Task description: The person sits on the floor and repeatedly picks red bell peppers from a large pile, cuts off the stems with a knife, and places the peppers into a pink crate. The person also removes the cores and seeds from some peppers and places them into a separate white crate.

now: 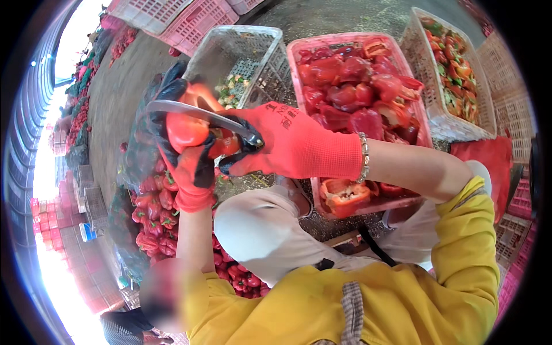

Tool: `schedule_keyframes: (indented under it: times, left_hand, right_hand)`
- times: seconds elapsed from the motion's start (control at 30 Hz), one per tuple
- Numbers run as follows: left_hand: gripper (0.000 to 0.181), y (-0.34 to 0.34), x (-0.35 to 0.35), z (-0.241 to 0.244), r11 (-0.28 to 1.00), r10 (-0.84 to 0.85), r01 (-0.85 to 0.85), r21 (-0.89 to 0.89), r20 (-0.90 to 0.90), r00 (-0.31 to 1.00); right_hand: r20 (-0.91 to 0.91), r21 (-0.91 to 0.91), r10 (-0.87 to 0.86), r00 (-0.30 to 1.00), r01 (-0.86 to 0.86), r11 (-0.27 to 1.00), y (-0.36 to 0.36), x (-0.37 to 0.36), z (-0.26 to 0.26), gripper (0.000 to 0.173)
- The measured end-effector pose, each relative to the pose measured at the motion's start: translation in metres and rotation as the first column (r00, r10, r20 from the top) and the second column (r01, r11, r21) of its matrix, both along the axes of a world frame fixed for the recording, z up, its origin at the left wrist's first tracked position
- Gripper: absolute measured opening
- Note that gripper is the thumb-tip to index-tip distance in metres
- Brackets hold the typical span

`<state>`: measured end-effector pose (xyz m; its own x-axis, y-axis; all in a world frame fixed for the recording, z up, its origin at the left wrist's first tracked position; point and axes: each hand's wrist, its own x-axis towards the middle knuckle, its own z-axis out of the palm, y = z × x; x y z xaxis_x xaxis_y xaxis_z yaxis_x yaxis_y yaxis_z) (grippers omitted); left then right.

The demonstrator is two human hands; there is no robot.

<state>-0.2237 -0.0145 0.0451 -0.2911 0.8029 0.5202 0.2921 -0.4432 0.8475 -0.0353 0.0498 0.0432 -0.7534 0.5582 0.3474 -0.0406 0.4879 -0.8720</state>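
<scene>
My left hand (pixel 194 172), in a red glove with dark coated fingers, holds a red bell pepper (pixel 185 133) that looks cut open. In my right hand (pixel 280 140), gloved the same way, is a knife (pixel 198 111), its curved blade lying across the pepper. A smaller piece of red pepper (pixel 226 144) shows between the two hands; which hand supports it I cannot tell. Just beyond my hands stands a pale plastic crate (pixel 258 32) with pepper cores (pixel 233 88) at its bottom. Below my right wrist, a halved pepper (pixel 345 196) lies with its seeds showing.
A pink crate (pixel 297 51) of cut red peppers stands ahead, beside a white crate (pixel 453 125) of red-green pieces. Whole red peppers (pixel 157 207) spill from a green net bag (pixel 123 224) at left. Stacked crates (pixel 194 26) stand at the back. Another person (pixel 125 325) is at lower left.
</scene>
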Motion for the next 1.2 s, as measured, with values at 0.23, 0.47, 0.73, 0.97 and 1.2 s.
schedule_keyframes:
  times: [0.23, 0.47, 0.73, 0.97, 1.2]
  left_hand:
    - [0.071, -0.013, 0.057, 0.025, 0.996, -0.044, 0.033, -0.088, -0.117, 0.992]
    - [0.069, 0.017, 0.124, 0.044, 0.937, -0.347, 0.349, 0.010, -0.070, 0.935]
    - [0.069, 0.045, 0.186, 0.042, 0.901, -0.417, 0.401, -0.164, -0.075, 0.906]
    - [0.071, 0.077, 0.194, 0.026, 0.857, -0.497, 0.489, -0.163, -0.017, 0.867]
    - [0.076, 0.081, 0.177, 0.004, 0.845, -0.435, 0.469, -0.257, 0.178, 0.882]
  right_hand:
    - [-0.057, -0.158, 0.117, 0.992, -0.124, 0.980, -0.002, 0.065, 0.027, 0.049]
    - [0.064, -0.208, 0.137, 0.988, -0.121, 0.971, 0.006, 0.136, 0.032, 0.045]
    - [-0.008, 0.100, 0.202, 0.979, -0.200, 0.975, 0.035, 0.199, 0.004, 0.033]
    - [-0.071, 0.154, 0.242, 0.968, -0.229, 0.961, 0.063, 0.218, -0.024, 0.033]
    - [-0.024, -0.098, 0.087, 0.996, -0.089, 0.991, 0.072, 0.209, -0.039, 0.027]
